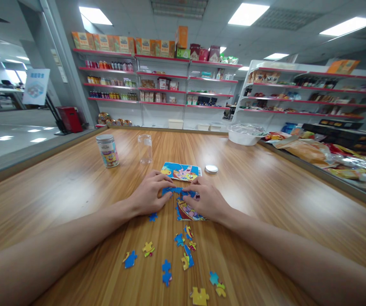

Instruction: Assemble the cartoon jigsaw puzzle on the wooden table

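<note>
A partly joined jigsaw puzzle [189,211] lies on the wooden table between my hands. At its upper left, my left hand [149,193] has thumb and forefinger closed around a blue puzzle piece [177,190]. My right hand [208,199] covers the puzzle's right side, its curled fingers gripping the upper edge and hiding part of the picture. Just beyond lies a picture card [183,171] with a cartoon scene. Loose pieces are scattered nearer to me, among them a yellow piece [199,296], a blue pair [166,272] and a blue piece [152,217] below my left hand.
A printed can [108,151] and a clear plastic cylinder [145,148] stand at the back left. A silver lid [211,169] lies right of the card. Farther back are a white basin [244,135] and packaged snacks [310,153] along the right edge. Stocked shelves [162,78] line the wall.
</note>
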`<state>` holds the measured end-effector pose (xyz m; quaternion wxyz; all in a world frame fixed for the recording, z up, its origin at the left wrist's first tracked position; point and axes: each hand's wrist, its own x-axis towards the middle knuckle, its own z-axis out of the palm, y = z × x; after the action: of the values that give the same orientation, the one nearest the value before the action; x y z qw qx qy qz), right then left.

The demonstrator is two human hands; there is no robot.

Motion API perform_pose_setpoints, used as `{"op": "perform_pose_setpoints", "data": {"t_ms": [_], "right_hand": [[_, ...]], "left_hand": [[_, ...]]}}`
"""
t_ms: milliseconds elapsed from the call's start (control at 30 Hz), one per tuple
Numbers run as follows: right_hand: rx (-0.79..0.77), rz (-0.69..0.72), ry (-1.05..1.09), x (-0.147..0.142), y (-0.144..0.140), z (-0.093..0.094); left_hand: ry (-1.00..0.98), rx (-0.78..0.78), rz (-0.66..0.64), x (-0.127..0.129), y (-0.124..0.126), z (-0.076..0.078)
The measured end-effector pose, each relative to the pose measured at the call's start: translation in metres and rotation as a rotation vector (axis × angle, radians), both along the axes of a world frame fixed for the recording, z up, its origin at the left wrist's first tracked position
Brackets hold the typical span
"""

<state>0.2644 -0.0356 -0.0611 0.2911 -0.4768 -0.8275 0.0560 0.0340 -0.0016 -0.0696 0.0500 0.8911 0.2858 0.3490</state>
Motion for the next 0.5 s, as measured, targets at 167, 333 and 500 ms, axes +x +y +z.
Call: {"op": "perform_pose_setpoints", "data": {"t_ms": [167,333,500], "right_hand": [[-0.03,-0.012,-0.009,-0.003,0.001,0.006],[-0.055,-0.002,-0.046,-0.006,0.006,0.004],[-0.053,0.015,-0.004,-0.005,0.013,-0.005]], "left_hand": [[0.126,0.002,-0.25,0.003,-0.007,0.005],[0.122,-0.009,-0.289,0.004,-0.005,0.002],[0.096,-0.025,-0.306,0.005,-0.003,0.001]]}}
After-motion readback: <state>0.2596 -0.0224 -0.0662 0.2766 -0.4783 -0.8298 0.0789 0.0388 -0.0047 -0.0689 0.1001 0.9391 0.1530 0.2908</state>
